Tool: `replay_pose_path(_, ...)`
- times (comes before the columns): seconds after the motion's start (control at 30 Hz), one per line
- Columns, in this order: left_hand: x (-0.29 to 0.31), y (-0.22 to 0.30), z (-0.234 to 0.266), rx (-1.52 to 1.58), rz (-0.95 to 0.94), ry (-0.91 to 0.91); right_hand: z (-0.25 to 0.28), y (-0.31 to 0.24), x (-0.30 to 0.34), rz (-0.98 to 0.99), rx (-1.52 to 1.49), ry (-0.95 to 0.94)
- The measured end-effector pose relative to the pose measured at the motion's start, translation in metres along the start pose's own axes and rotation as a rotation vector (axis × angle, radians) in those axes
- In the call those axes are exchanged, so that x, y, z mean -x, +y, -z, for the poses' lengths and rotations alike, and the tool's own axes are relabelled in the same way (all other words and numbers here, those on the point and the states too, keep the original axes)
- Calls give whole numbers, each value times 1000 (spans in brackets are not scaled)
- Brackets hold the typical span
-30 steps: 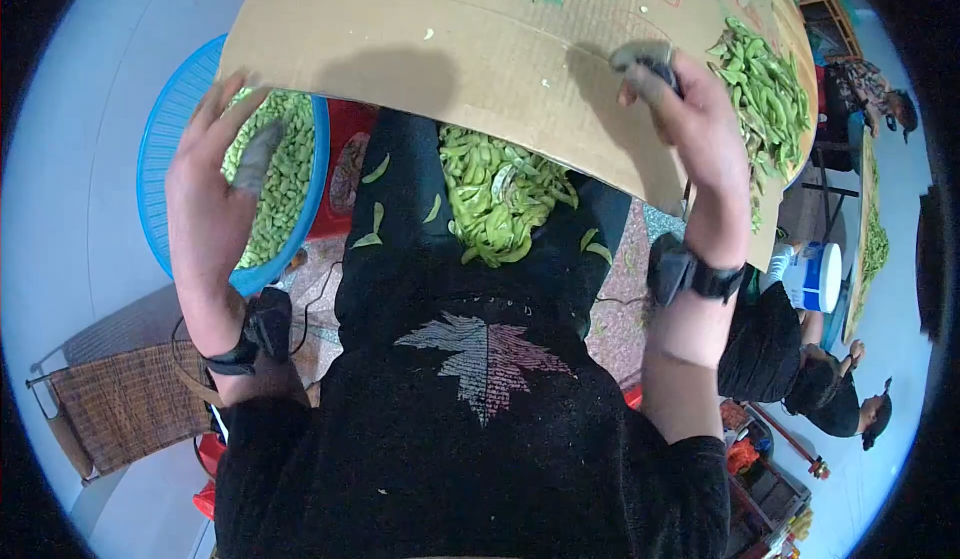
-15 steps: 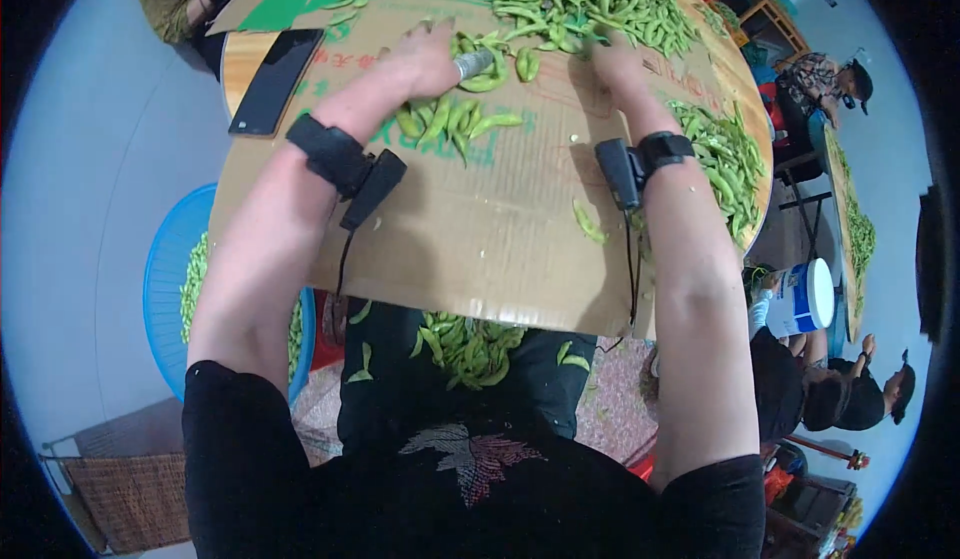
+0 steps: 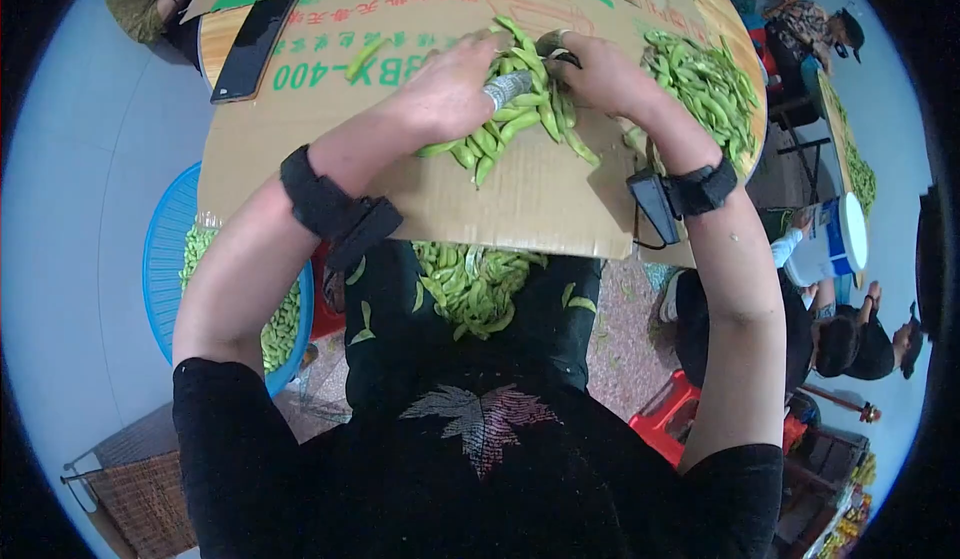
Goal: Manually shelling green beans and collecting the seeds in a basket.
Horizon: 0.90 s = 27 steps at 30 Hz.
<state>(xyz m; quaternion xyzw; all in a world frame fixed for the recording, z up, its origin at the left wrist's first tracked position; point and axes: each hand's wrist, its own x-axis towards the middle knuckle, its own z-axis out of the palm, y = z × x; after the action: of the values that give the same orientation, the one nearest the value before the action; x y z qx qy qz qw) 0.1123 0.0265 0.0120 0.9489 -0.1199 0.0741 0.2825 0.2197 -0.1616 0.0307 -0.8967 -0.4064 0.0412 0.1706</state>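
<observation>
Green soybean pods [image 3: 518,111] lie in a loose heap between my two hands on a sheet of cardboard [image 3: 400,174]. My left hand [image 3: 460,87] curls round the heap's left side, its thumb wrapped in grey tape. From the other side my right hand [image 3: 598,74] closes in on the pods, with a dark band or cover on a finger. Fingertips of both hands are partly hidden among the pods. Each wrist wears a black strap with a small black device. More pods [image 3: 470,289] rest in my lap.
A dark phone [image 3: 255,47] lies at the table's left. More pods [image 3: 705,94] are heaped at the right and far edges. A blue basket [image 3: 165,259] of shelled beans stands low at left. A red stool [image 3: 668,414] is at lower right. Other people sit nearby, one beside a white-and-blue bucket [image 3: 835,239].
Both hands have come closer together and drawn pods nearer to me into one heap. The far pile now lies farther up in view, with more printed cardboard showing.
</observation>
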Motion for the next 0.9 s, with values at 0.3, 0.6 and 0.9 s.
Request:
replay_pose_path(0.3,76,-7,48,-125,89,448,47,-25,59,-65,104,-24)
replay_pose_path(0.6,71,11,24,37,-88,276,-15,-57,84,-355,96,273)
replay_pose_path(0.9,81,68,-9,1355,263,183,-16,-98,118,-393,-240,601)
